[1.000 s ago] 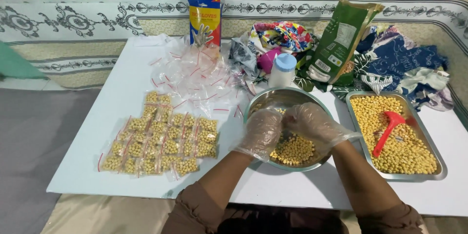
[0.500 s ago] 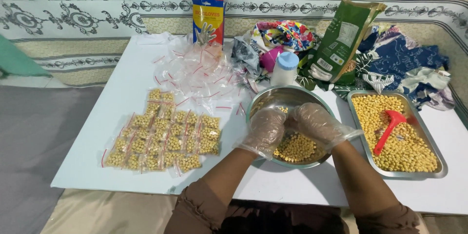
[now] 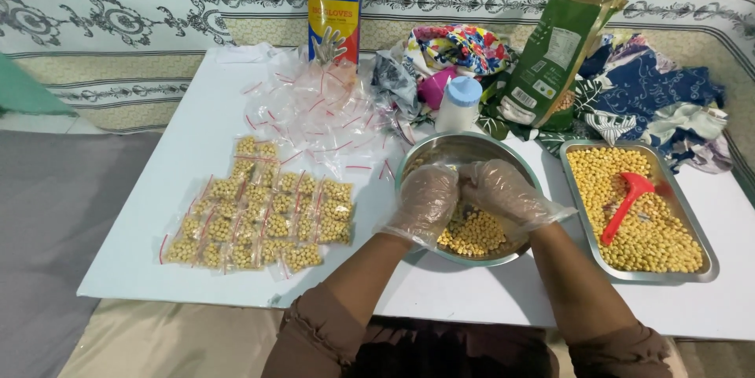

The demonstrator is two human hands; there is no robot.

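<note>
Both gloved hands, left hand (image 3: 425, 203) and right hand (image 3: 503, 193), fingers curled together over round steel bowl (image 3: 417, 162) of yellow chickpeas (image 3: 476, 232), grip contents unclear, filled small bags (image 3: 263, 217) left, steel tray (image 3: 704, 268) with red scoop (image 3: 627, 203) right, empty bags (image 3: 322, 110) beyond

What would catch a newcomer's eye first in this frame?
Probably the two gloved hands, left hand and right hand, meeting over the round steel bowl of yellow chickpeas at centre. Next, the red scoop lying in the chickpea-filled tray on the right, and the rows of filled small bags on the left.
</note>
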